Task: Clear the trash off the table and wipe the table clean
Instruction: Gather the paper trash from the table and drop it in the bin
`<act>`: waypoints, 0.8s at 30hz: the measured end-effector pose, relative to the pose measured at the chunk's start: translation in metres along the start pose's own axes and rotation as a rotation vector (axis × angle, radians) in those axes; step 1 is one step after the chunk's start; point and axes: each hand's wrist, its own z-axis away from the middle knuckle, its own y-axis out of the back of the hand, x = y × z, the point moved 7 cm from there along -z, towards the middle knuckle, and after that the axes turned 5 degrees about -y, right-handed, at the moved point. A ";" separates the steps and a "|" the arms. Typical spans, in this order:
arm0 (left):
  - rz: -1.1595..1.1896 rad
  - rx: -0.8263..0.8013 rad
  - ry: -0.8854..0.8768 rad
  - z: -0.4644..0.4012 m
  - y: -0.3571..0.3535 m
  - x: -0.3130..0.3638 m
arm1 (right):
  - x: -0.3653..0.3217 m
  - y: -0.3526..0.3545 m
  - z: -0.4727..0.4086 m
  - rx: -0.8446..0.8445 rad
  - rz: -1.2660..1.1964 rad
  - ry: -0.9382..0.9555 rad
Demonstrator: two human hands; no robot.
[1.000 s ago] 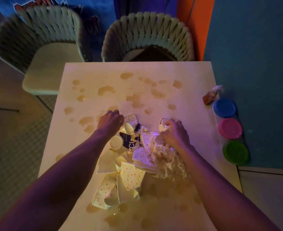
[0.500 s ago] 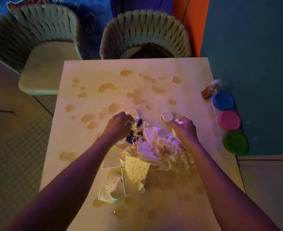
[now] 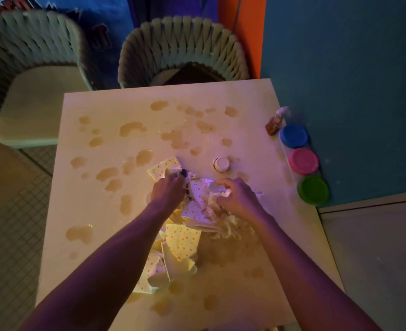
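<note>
While the trash was only partly gathered, I judged the job to be in its early half. The left hand sat at mid-frame on the upper edge of the paper pile, its fingers curled down into the dotted scraps, so I read its grip as closed on them. The right hand, just right of it, had its grip closed around a wad of crumpled tissue at the top of the same heap. The pile ran from the centre of the frame down toward the lower middle: torn dotted paper, folded pieces and shredded tissue, all lying on the surface. A small round cup stood apart, just above the right hand, not yet pulled in. Nothing had visibly left the surface, and I saw no bin in view. Brown spill patches were scattered across the upper and left parts of the surface, with more at the bottom, so I took the wiping as not begun; no cloth was visible. At the right edge stood a pump bottle and three coloured lids.
</note>
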 end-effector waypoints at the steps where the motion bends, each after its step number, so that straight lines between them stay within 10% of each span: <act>1: 0.014 -0.005 0.003 -0.001 0.000 0.000 | -0.002 -0.004 0.001 -0.012 0.031 0.012; 24: 0.754 0.289 0.267 0.043 0.044 -0.039 | -0.021 -0.025 -0.019 0.004 0.295 0.110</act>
